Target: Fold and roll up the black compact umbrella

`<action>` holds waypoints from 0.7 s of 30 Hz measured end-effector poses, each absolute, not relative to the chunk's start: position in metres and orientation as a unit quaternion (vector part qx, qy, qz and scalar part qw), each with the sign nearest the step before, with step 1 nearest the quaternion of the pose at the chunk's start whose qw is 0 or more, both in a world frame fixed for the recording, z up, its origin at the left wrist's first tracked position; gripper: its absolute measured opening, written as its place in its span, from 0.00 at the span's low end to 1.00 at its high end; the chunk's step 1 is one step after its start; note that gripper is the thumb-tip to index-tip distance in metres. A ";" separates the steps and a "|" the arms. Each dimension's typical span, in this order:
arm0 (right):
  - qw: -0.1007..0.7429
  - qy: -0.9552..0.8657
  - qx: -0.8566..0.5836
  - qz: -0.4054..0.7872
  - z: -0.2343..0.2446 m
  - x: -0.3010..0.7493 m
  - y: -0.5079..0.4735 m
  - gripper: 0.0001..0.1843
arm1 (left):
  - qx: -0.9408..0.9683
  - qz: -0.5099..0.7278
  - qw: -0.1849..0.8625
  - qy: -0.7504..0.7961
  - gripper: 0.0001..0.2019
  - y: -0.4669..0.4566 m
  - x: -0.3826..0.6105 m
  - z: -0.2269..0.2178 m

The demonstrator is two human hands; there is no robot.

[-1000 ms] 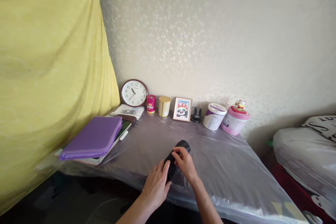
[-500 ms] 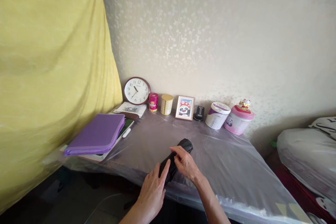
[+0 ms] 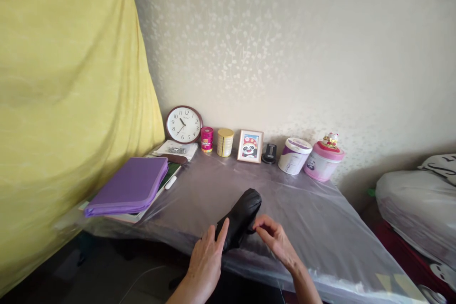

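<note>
A black folded umbrella (image 3: 242, 213) lies slanted near the front edge of the table, its rounded end pointing away to the right. My left hand (image 3: 209, 255) is closed around its near end, index finger stretched along the fabric. At the umbrella's right side, my right hand (image 3: 273, 236) pinches a small dark piece of it between thumb and fingertips. That piece looks like a strap or a fold of the cloth; which one I cannot tell. The near tip of the umbrella is hidden behind my left hand.
A purple folder (image 3: 128, 185) lies on papers at the left. Along the wall stand a clock (image 3: 184, 124), a pink can (image 3: 207, 139), a yellow-lidded can (image 3: 225, 143), a picture frame (image 3: 250, 146), a black gadget (image 3: 270, 154), a white tub (image 3: 294, 157) and a pink tub (image 3: 322, 164).
My right hand has moved from on top of the umbrella to its right side, drawing a dark piece outward. The umbrella's far part shows more now. My left hand stays in place.
</note>
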State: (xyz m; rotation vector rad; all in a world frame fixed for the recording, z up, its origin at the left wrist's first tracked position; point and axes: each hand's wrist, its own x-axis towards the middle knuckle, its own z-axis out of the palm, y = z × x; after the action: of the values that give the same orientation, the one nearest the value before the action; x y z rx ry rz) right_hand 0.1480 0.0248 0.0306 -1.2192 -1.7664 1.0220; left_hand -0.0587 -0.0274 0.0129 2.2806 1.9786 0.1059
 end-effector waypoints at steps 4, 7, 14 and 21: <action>0.411 -0.616 -0.566 0.362 0.018 0.186 0.023 0.16 | 0.748 0.025 0.084 0.658 0.43 -0.029 -0.060 0.013; 0.463 -0.570 -0.588 0.338 0.004 0.210 0.032 0.21 | 0.742 0.032 0.114 0.659 0.43 -0.029 -0.064 0.015; 0.487 -0.527 -0.613 0.332 -0.012 0.231 0.037 0.24 | 0.645 0.173 0.424 0.613 0.37 -0.009 -0.088 0.023; 0.470 -0.517 -0.632 0.335 -0.012 0.232 0.034 0.24 | 0.653 0.180 0.236 0.696 0.32 -0.016 -0.108 0.028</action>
State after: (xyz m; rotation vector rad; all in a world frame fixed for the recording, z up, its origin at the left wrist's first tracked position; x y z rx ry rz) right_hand 0.2319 0.0338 -0.0125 -1.5486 -1.2679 0.8199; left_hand -0.1079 -0.0161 0.0275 1.7924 1.9100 0.4947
